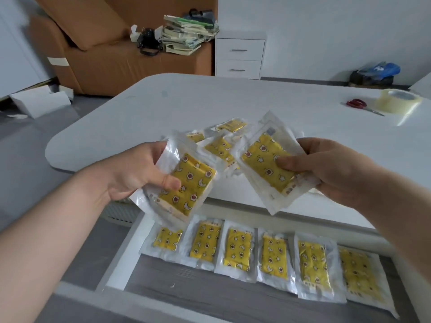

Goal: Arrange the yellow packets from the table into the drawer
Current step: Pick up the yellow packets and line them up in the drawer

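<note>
While a row (pixel 238 248) of six yellow packets already lies flat along the far side of the open drawer (pixel 121 259), set side by side from left to right, the job is not finished. The left hand (pixel 140 173) grips the left packet (pixel 186 185) between thumb and curled fingers, in the air above the drawer's left end. The right hand (pixel 326 169) pinches the right packet (pixel 268 166) the same way, above the near edge of the table (pixel 186 101). (Each hand may hold more than one: extra clear wrapper shows behind the front packet, but I cannot count them.) Between and beyond the hands a small pile (pixel 224 141) of packets lies on the table, at least three or four, partly hidden.

I judge the task to be roughly halfway done: one row is placed, the held packets go down next, and then the pile. The near strip of the drawer floor, in front of the row, looks like the room left for a second row.
</note>
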